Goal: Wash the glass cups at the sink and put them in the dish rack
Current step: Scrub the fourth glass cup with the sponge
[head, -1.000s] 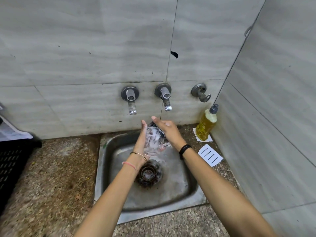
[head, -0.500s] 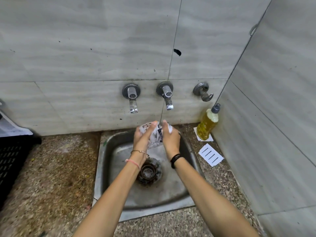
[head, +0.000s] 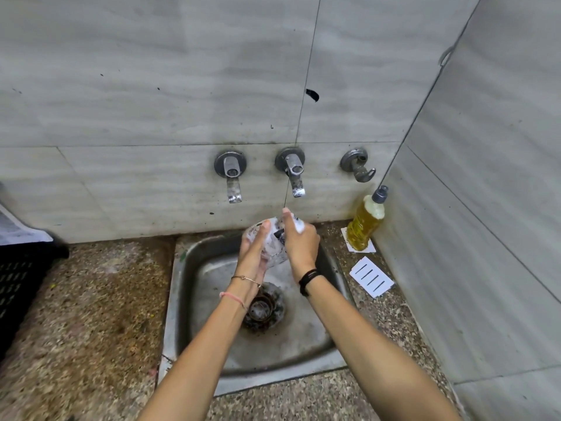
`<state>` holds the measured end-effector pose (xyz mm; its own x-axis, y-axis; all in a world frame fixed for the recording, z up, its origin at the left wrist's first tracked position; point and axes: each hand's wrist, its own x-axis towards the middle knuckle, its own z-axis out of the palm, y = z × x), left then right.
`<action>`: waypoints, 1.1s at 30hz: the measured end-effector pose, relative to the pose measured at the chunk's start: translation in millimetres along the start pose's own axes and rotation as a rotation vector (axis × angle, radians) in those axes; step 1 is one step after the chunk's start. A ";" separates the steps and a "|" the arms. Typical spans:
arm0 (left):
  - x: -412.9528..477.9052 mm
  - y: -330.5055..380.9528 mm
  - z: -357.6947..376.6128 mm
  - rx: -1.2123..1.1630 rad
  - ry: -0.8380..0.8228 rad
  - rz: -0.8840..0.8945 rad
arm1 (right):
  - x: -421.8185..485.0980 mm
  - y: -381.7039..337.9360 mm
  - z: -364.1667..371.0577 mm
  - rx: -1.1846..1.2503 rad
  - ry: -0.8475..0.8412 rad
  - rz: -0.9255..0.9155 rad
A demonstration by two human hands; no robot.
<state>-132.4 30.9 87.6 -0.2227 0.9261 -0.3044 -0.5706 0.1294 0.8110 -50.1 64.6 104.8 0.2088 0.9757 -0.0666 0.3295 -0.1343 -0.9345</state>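
While the glass cup [head: 273,243] is covered in foam, both hands keep it over the sink [head: 212,323], just below the right tap [head: 295,174], likely so suds drop into the basin. Left hand [head: 253,255]: grip wrapped round the cup's side, thumb up. Right hand [head: 301,244]: grip closed on the opposite side, fingers foamy; can't tell if it also holds a scrubber. Looks like scrub stage, rinse pending. Black crate [head: 18,284], probably the rack, sits on the tabletop far left, well apart.

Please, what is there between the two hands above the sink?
A foamy glass cup sits between the left hand and the right hand, over the sink; the head view shows it.
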 end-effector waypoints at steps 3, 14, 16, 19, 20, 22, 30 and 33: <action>-0.1 3.5 5.3 0.093 0.044 -0.018 | -5.5 0.9 -0.2 -0.249 0.051 -0.244; 1.7 -1.6 -4.9 -0.079 -0.002 -0.057 | -17.4 2.7 1.1 -0.029 -0.309 -0.269; 2.2 -0.3 -4.3 -0.034 -0.022 -0.053 | -27.0 11.6 5.0 0.002 -0.315 -0.386; 3.4 4.1 -7.7 0.012 -0.077 -0.119 | -17.5 14.6 2.1 0.139 -0.286 -0.286; 3.3 3.9 -9.8 0.031 -0.086 -0.149 | -11.0 12.1 1.4 0.209 -0.300 -0.137; 5.7 -1.1 -13.7 0.063 -0.116 -0.188 | -1.2 9.5 1.0 0.172 -0.287 -0.056; 10.6 -2.0 -5.3 0.027 -0.029 -0.265 | 15.5 14.2 5.4 0.187 -0.390 -0.207; 4.7 10.0 -2.5 0.052 -0.079 -0.251 | 16.3 15.3 4.1 0.104 -0.363 -0.263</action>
<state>-141.2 35.7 93.1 -0.0158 0.8870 -0.4614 -0.5588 0.3749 0.7398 -45.5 79.1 88.0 -0.2115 0.9743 0.0772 0.2299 0.1264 -0.9650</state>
